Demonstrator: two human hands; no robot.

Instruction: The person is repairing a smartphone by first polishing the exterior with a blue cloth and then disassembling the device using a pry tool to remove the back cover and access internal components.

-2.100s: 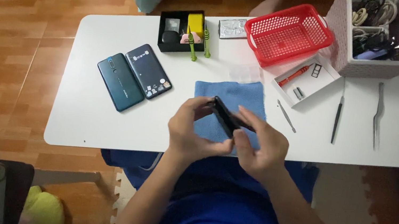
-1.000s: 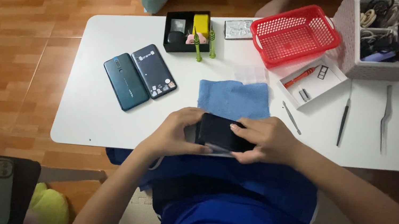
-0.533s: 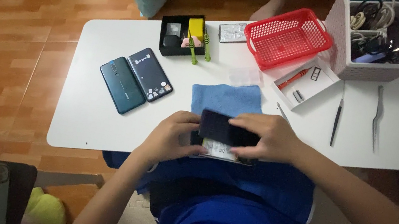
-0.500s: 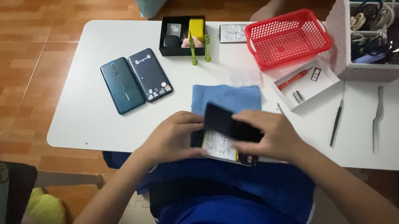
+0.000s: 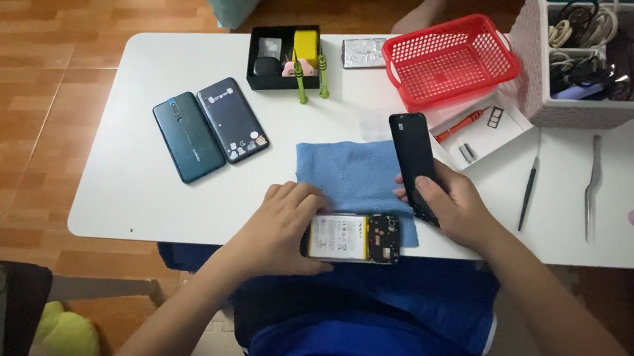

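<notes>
While left hand (image 5: 279, 223) grips opened phone (image 5: 352, 237), right hand (image 5: 453, 209) lifts back cover (image 5: 413, 158)

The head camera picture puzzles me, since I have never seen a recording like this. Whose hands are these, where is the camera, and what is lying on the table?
The camera sits on a person's head and looks down, so the two bare hands are that person's own. The left hand rests on an opened phone body with its pale battery showing, at the near edge of a blue cloth. The right hand holds a flat black phone back cover, lifted away from the body. On the white table lie two dark phones side by side, a small black tray of parts, a red plastic basket, a white bin of cables and thin metal tools.
</notes>
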